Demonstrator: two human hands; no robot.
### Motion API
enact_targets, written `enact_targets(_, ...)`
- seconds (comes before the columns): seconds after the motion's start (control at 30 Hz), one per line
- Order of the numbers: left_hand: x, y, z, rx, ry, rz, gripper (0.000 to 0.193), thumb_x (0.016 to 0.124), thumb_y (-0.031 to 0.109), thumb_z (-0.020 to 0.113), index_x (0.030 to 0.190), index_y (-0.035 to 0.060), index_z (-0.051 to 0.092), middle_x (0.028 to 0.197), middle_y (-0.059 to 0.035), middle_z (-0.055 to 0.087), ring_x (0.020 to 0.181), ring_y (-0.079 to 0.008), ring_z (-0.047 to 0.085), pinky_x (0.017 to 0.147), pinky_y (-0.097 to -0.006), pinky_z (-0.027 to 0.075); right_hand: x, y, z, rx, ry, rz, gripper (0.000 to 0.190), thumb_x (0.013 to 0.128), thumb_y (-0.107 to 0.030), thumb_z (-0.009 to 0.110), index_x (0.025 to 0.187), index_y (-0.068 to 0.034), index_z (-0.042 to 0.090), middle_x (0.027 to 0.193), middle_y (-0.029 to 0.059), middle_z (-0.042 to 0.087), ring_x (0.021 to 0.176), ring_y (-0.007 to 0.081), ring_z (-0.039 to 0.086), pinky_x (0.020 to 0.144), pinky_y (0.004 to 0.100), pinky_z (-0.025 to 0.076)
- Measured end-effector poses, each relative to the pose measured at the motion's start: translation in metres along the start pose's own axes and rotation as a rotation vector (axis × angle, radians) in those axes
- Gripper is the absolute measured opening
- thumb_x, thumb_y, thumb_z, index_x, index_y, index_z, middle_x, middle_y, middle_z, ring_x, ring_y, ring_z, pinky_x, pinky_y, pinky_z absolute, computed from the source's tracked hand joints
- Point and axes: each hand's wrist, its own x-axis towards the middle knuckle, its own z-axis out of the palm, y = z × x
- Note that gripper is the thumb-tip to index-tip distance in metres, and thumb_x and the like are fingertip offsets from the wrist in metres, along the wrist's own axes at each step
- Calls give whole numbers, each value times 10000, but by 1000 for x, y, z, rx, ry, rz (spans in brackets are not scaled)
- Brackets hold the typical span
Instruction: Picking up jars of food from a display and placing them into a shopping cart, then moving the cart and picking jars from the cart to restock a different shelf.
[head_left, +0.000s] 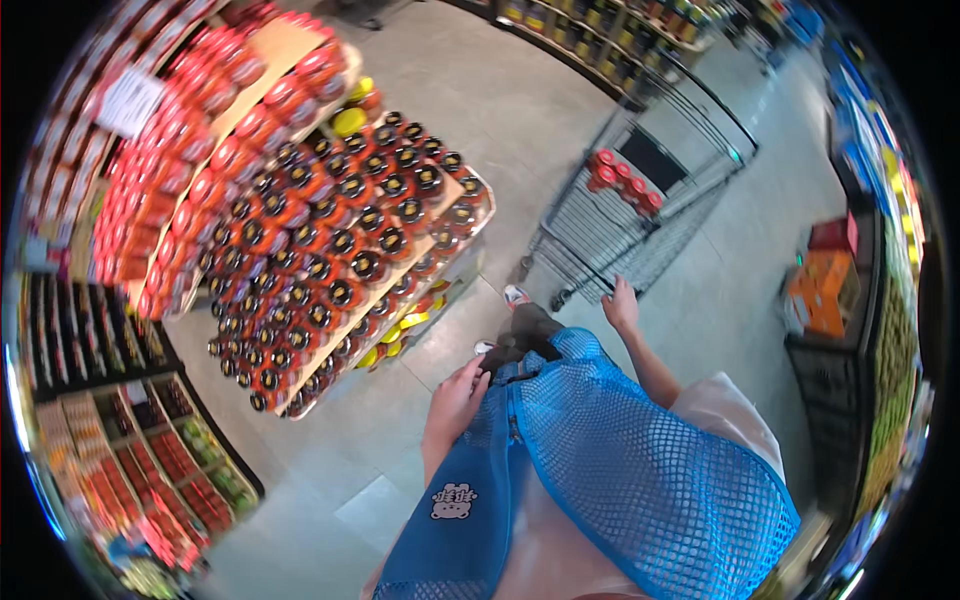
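Observation:
My right hand (621, 304) is closed on the dark handle (577, 260) of a wire shopping cart (645, 236), near its right end. Inside the cart lies a cluster of red-capped containers (624, 181), beside a dark panel (654, 159). My left hand (454, 397) hangs by the front hem of the blue mesh vest (637, 450), fingers loosely bent and slightly apart. Nothing shows in its grasp. To the left stands a tiered display (375, 326) packed with black-lidded jars (367, 265) of reddish contents.
Behind those jars rise red-lidded jars (225, 157) with a white sign (130, 101). Sectioned produce bins (161, 457) stand at lower left. On the right, an orange carton (823, 292) sits by dark shelving (829, 397). Bottle shelves (570, 37) line the back of the grey floor (457, 90).

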Motion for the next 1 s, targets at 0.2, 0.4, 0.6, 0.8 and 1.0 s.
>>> enact_targets(0.2, 37, 33, 7, 199, -125, 85, 383, 977, 231, 595, 1339, 107, 571, 1075, -205, 698, 955, -372, 688, 829, -442, 548, 2, 17, -9, -14, -67, 105, 334, 921, -298, 625, 1138, -44, 635, 1127, 174, 643, 1098, 362, 597, 927, 453, 499)
enact_targets(0.4, 81, 62, 12, 276, -161, 74, 393, 961, 207, 604, 1338, 104, 573, 1099, -194, 697, 975, -369, 686, 848, -439, 545, 35, 12, -18, 24, -133, 211, 402, 973, -408, 530, 916, -48, 698, 927, 204, 706, 909, 395, 678, 801, 509, 540)
enact_targets(0.6, 206, 83, 83, 199, -164, 365, 438, 918, 176, 637, 1328, 43, 561, 1215, -182, 639, 1128, -354, 622, 954, -422, 506, 119, 57, 12, -14, -457, 307, 488, 960, -491, 504, 1003, -60, 729, 1027, 229, 706, 1002, 410, 670, 861, 501, 540)
enact_targets(0.8, 354, 54, 187, 569, -258, 576, 578, 896, 303, 680, 1357, -2, 513, 1417, -221, 489, 1375, -379, 410, 1176, -473, 295, 241, 81, 48, -111, -533, 268, 588, 911, -443, 620, 1299, -16, 508, 1260, 251, 606, 1091, 432, 634, 896, 515, 527)
enact_targets(1.0, 378, 14, 219, 616, -471, 382, 482, 894, 463, 649, 1128, 44, 681, 1416, -109, 530, 1371, -292, 419, 1144, -458, 319, 368, 125, 72, -159, -297, 289, 640, 891, -404, 665, 1396, -88, 431, 1220, 217, 619, 1071, 408, 641, 874, 504, 540)
